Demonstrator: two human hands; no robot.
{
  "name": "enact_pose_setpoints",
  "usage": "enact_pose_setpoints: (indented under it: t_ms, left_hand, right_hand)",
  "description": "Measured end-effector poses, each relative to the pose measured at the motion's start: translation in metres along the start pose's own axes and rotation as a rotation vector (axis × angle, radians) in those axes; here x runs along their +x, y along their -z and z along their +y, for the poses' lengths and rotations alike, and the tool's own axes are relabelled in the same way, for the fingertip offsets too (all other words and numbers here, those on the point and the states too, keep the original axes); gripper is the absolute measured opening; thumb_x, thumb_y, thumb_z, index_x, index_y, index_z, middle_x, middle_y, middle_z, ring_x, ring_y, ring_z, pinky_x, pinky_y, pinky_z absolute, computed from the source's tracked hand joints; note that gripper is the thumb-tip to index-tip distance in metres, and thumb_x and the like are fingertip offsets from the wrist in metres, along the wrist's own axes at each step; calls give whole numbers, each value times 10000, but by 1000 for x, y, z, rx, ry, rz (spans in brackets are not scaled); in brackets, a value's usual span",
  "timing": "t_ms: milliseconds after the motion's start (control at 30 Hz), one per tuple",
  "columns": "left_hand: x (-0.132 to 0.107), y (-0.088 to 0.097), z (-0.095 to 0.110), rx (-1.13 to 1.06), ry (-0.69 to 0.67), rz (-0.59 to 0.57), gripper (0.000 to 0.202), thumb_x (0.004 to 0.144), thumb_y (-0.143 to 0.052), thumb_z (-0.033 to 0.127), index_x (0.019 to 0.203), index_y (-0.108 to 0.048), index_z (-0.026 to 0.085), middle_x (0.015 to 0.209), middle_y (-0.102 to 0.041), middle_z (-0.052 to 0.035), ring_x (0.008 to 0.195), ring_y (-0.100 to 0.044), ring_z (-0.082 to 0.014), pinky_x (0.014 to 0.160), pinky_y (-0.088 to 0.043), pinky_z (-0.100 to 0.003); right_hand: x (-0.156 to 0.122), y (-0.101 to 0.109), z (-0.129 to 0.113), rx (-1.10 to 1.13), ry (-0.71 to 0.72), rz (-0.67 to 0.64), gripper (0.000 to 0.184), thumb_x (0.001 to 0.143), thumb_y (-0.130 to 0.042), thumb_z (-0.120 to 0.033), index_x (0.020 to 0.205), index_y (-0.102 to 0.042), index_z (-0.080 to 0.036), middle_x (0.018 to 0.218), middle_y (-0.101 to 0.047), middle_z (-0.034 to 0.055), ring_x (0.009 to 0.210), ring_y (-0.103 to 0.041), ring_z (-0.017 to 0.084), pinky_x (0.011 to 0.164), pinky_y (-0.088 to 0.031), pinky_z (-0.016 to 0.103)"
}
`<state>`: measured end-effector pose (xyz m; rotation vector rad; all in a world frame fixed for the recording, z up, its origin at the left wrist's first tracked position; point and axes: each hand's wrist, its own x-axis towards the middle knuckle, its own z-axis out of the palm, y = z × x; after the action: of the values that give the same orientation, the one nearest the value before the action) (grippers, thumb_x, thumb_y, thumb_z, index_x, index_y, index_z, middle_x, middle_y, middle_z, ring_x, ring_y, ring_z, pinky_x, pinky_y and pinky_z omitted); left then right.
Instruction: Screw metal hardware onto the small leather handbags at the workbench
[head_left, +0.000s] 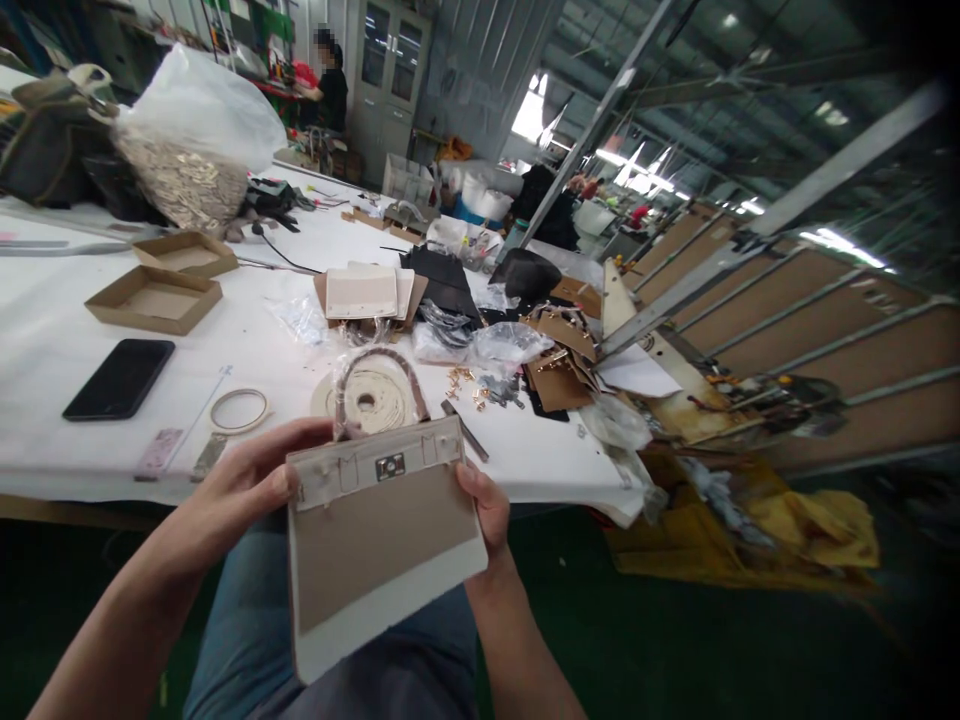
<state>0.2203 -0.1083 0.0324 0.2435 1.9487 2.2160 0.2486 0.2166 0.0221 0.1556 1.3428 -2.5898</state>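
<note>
A beige and white bag panel point(386, 535) is held tilted above my lap. Along its upper strip sits a small metal clasp plate point(390, 467) with stitching on both sides. A curved brown handle point(342, 392) wrapped in clear plastic rises from the panel's top edge. My left hand point(262, 465) grips the upper left corner, thumb on the near face. On the right edge, my right hand point(486, 505) pinches the panel with its thumb in front; its other fingers are partly hidden behind. Beyond the panel lies a roll of cream tape point(373, 400), partly covered by the handle.
On the white table point(247, 260) are a phone point(120, 378), a thin tape ring point(238, 411), cardboard box trays point(154, 300), stacked panels point(361, 292) and gold hardware pieces point(469, 385). A metal bar point(466, 432) lies near the front edge. Another person point(330, 90) is far back.
</note>
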Motion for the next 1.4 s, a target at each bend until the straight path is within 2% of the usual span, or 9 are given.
enact_pose_setpoints:
  t_ms: [100, 200, 367, 467, 633, 800, 933, 1200, 1400]
  left_hand:
    - [-12, 2, -19, -59, 105, 15, 717, 739, -1072, 704, 1271, -936, 242, 1318, -864, -191, 1274, -782, -561, 1007, -719, -594]
    - [-16, 6, -29, -57, 143, -51, 586, 830, -1013, 699, 1172, -951, 226, 1158, -869, -187, 1186, -801, -513, 1003, -715, -569]
    - [-2, 11, -32, 119, 139, -62, 519, 933, -923, 716, 1048, -931, 211, 923, -803, -120, 874, -751, -349, 788, -668, -396]
    - [12, 11, -27, 302, 134, -82, 507, 928, -917, 735, 1000, -909, 233, 940, -806, -100, 887, -729, -326, 739, -588, -322]
    - [65, 25, -20, 632, 36, -74, 601, 1045, -687, 812, 886, -818, 248, 804, -730, -60, 787, -656, -284, 716, -504, -333]
    - [140, 38, -21, 965, 3, 73, 575, 1088, -519, 720, 805, -707, 257, 791, -741, -83, 806, -687, -312, 752, -465, -389]
    - [171, 34, -37, 1151, 26, 89, 515, 1106, -426, 630, 855, -686, 263, 976, -818, -161, 983, -758, -393, 846, -488, -437]
    - [173, 32, -78, 1162, 13, 162, 521, 1139, -432, 605, 1135, -767, 206, 1183, -798, -207, 1146, -763, -419, 1070, -565, -515]
    - [177, 31, -105, 940, -51, 273, 615, 1090, -538, 585, 1476, -738, 150, 1397, -729, -228, 1301, -715, -385, 1222, -545, -535]
  right_hand:
    - [4, 13, 24, 64, -88, -44, 557, 867, -795, -570, 1314, -782, -239, 1171, -861, 160, 1195, -840, 459, 966, -722, 646]
    - [7, 22, 35, 90, -132, -100, 618, 867, -853, -544, 1389, -770, -226, 1234, -858, 157, 1192, -837, 445, 973, -717, 622]
    - [22, 32, 28, -36, -133, -154, 646, 939, -944, -608, 1409, -786, -194, 1290, -844, 156, 1091, -846, 362, 973, -689, 495]
    - [43, 34, 17, -141, -135, -96, 651, 945, -947, -726, 1273, -816, -180, 1132, -851, 131, 932, -829, 316, 878, -659, 431]
    - [100, 27, 7, -335, -108, 67, 647, 846, -976, -772, 1013, -789, -176, 885, -798, 71, 751, -718, 245, 723, -555, 349]
    - [161, 20, 19, -578, 201, 222, 512, 890, -861, -689, 976, -764, -193, 928, -808, 49, 852, -696, 232, 761, -508, 319]
    - [186, 30, 34, -845, 361, 365, 347, 975, -774, -573, 973, -733, -228, 974, -805, 45, 949, -718, 250, 864, -513, 333]
    - [204, 58, 53, -1014, 291, 507, 332, 935, -862, -539, 979, -725, -240, 1006, -750, 38, 974, -686, 261, 933, -511, 348]
    - [213, 72, 58, -808, 222, 559, 954, 785, -982, -589, 1568, -639, -166, 1093, -764, 43, 1042, -730, 278, 962, -556, 343]
